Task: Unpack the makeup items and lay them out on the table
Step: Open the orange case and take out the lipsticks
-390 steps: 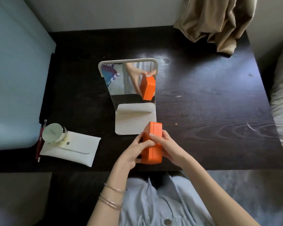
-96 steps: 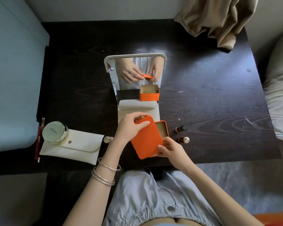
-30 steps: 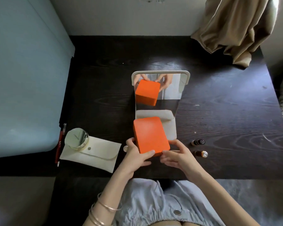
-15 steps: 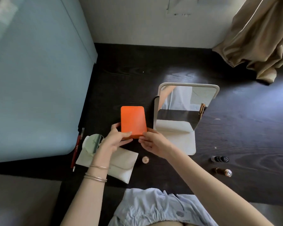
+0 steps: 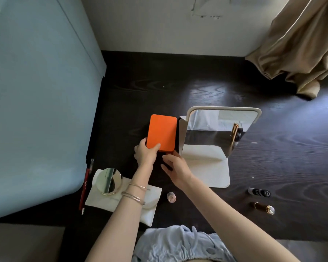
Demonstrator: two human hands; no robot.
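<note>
One orange box [image 5: 162,132], lid on, left of the mirror [image 5: 216,129] mid-table: my left hand [image 5: 145,155] grips its near end; my right hand [image 5: 175,169] hovers just beside, fingers relaxed, holding nothing.

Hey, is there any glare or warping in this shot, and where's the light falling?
Head view: daylight sheen glares off the dark table behind the mirror; the near-left corner by the white pouch lies in shadow; wide-angle warping bends the edges; the gold compact catches reflections.

The white-framed folding standing mirror [image 5: 219,129] blocks passage just right of the closed orange rectangular box [image 5: 162,132]. Bare dark wooden table [image 5: 144,87] lies behind and left of the box.
</note>
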